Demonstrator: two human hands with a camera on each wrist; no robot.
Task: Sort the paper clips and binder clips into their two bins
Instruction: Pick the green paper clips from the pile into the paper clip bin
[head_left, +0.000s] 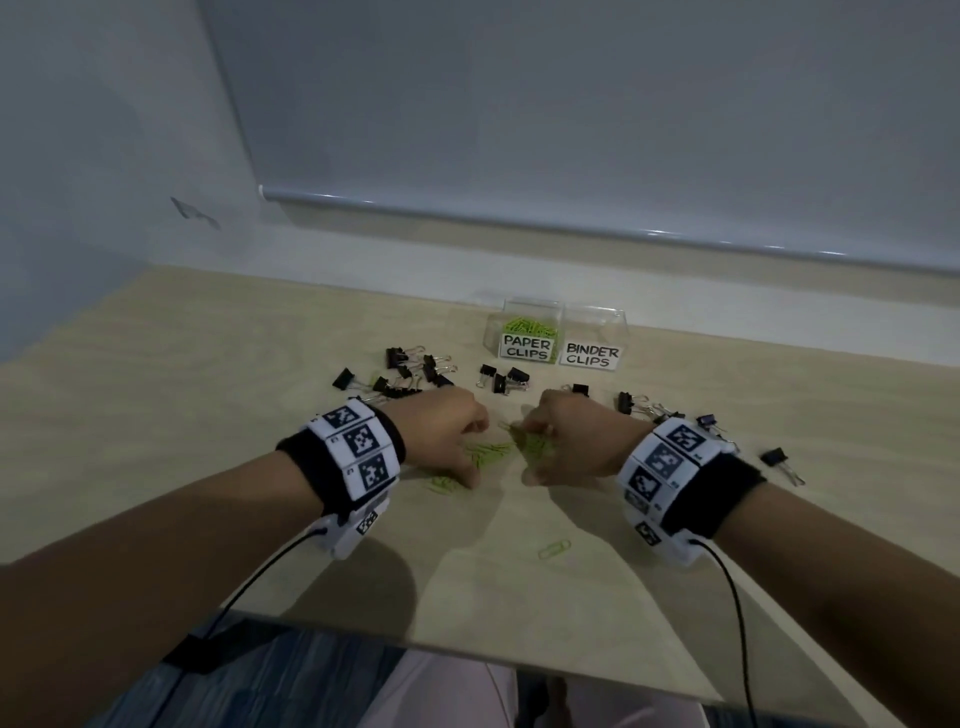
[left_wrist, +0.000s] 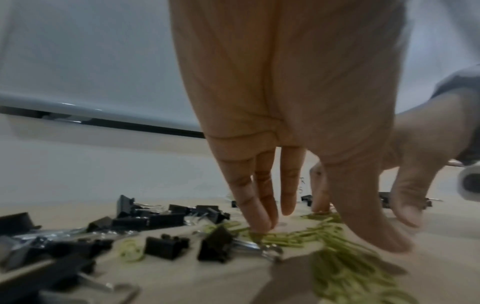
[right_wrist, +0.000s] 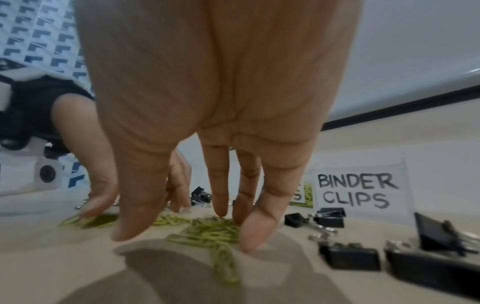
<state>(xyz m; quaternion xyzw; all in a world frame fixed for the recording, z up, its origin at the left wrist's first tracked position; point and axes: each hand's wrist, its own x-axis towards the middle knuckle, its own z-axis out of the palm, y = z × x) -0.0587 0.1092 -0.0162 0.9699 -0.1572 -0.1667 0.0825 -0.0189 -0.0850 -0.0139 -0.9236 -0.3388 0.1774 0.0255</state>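
Observation:
A loose heap of green paper clips lies mid-table between my hands. My left hand reaches down with straight fingers, whose tips touch the clips beside a black binder clip. My right hand stands over the heap with thumb and fingers spread around it, tips on the table. Neither hand visibly grips anything. Black binder clips lie scattered at the left, middle and right. The clear PAPER CLIPS bin holds green clips; the BINDER CLIPS bin stands to its right.
One green paper clip lies alone nearer the table's front edge. A single binder clip sits far right. A wall with a rolled blind rail runs behind the bins. Cables trail from both wrist bands.

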